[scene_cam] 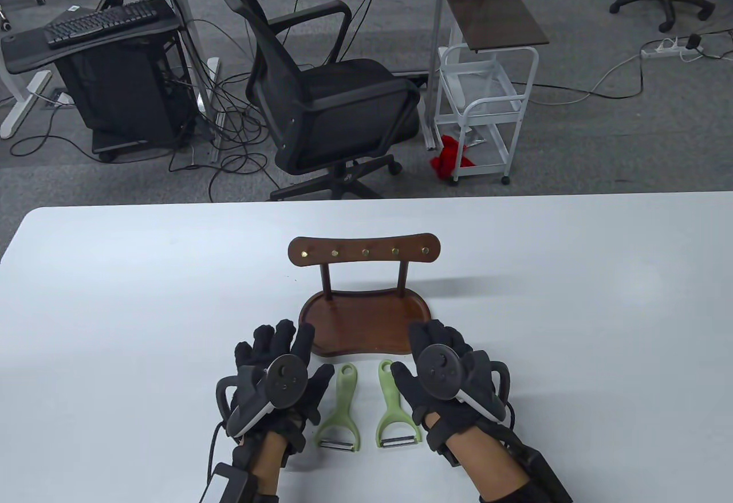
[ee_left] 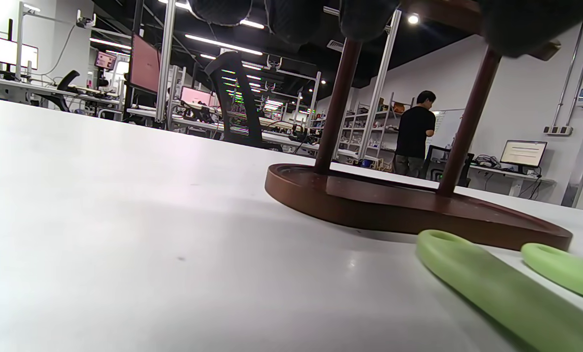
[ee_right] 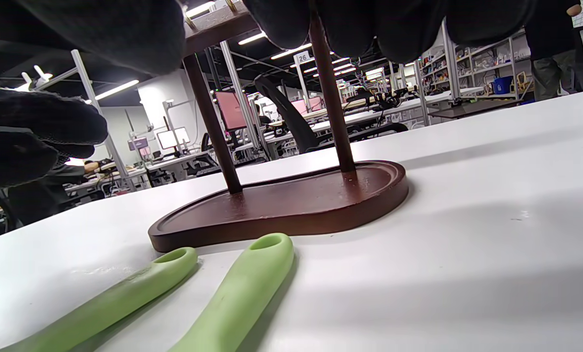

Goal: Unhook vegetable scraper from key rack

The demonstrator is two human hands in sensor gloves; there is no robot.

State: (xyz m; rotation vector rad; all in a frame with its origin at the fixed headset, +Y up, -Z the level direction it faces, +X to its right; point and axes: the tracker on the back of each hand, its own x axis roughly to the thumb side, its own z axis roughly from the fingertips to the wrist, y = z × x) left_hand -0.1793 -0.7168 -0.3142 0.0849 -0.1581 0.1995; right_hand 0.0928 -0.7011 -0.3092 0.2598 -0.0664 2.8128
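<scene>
The wooden key rack (scene_cam: 364, 251) stands mid-table, with several brass hooks on its top bar and nothing hanging from them. Two green vegetable scrapers lie flat in front of its base tray (scene_cam: 320, 328), handles pointing at the rack: the left scraper (scene_cam: 339, 408) and the right scraper (scene_cam: 394, 405). My left hand (scene_cam: 286, 354) lies flat on the table just left of the left scraper, fingers spread, holding nothing. My right hand (scene_cam: 441, 348) lies flat just right of the right scraper, also empty. Both handles show in the left wrist view (ee_left: 497, 288) and the right wrist view (ee_right: 242, 293).
The white table (scene_cam: 143, 297) spreads wide around the rack. Beyond its far edge stand a black office chair (scene_cam: 320, 96) and a white trolley (scene_cam: 487, 102). The rack's base (ee_right: 291, 205) sits just beyond my fingertips.
</scene>
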